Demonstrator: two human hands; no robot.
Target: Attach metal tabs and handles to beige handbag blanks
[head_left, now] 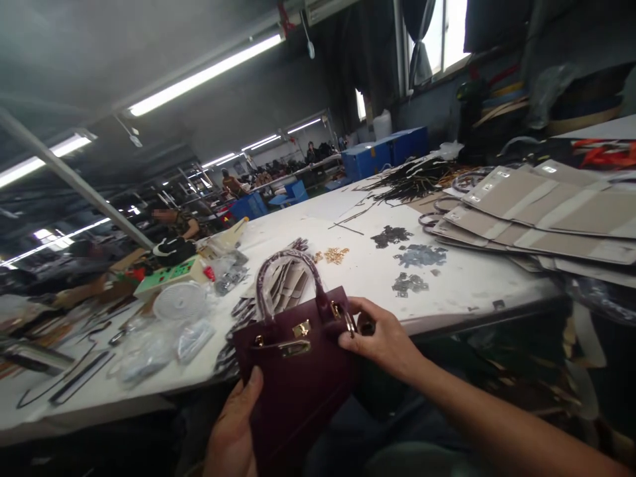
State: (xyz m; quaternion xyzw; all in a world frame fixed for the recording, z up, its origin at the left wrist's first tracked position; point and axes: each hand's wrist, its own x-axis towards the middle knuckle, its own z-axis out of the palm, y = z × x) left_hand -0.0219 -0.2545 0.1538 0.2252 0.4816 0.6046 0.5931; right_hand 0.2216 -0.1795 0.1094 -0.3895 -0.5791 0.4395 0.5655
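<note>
Left hand (232, 434), bare, at the lower left corner of the handbag (298, 387), thumb laid upward on its front; right hand (385, 341), fingers (365, 306) curled, pinching its upper right edge, bare forearm trailing away lower right.

Before the near edge of the table (462, 285), bag (295, 371). At bag's lower left, left hand (233, 430); at bag's upper right, right hand (382, 341). Behind bag, fittings (336, 255). Left of bag, tape roll (179, 301). Far right of bag, card panels (536, 205).
</note>
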